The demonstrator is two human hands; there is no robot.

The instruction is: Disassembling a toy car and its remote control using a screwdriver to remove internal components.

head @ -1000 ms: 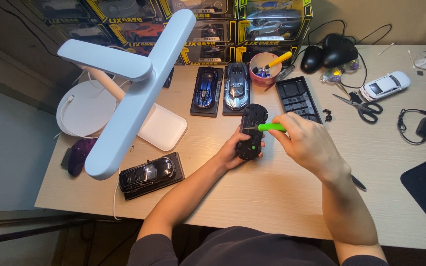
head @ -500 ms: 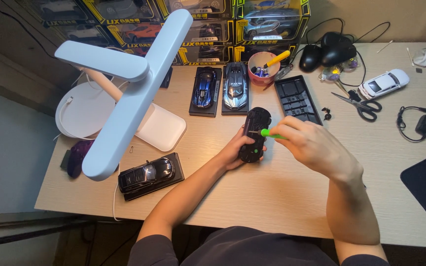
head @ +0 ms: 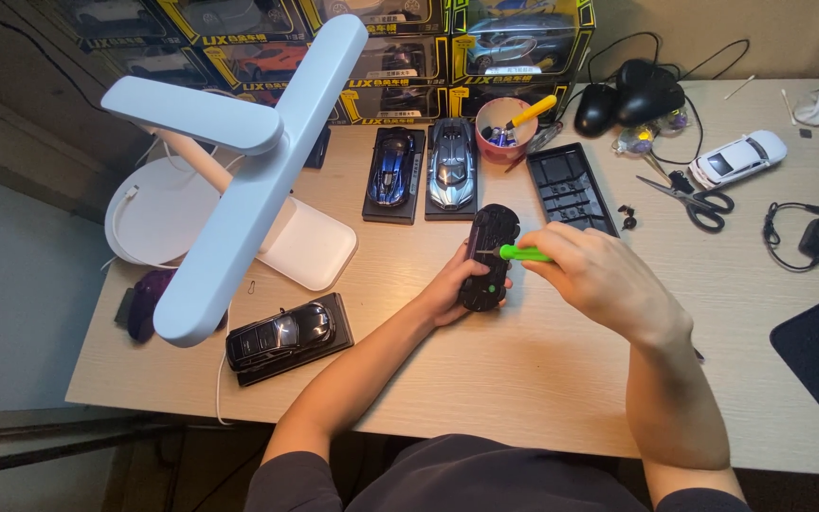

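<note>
A black model car (head: 487, 256) lies underside up on the tabletop (head: 542, 379), long and dark, just in front of a silver car on a stand (head: 451, 171). The left hand (head: 452, 284) grips its side. The right hand (head: 599, 280) is closed around a green screwdriver (head: 523, 253), its tip on the chassis. Since half a second ago, the screwdriver has turned from pointing down to lying nearly level.

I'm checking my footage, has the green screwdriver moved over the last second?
Yes, slightly. The green screwdriver in the right hand has slid left, further over the black toy car, judged against the black tray behind it.
</note>
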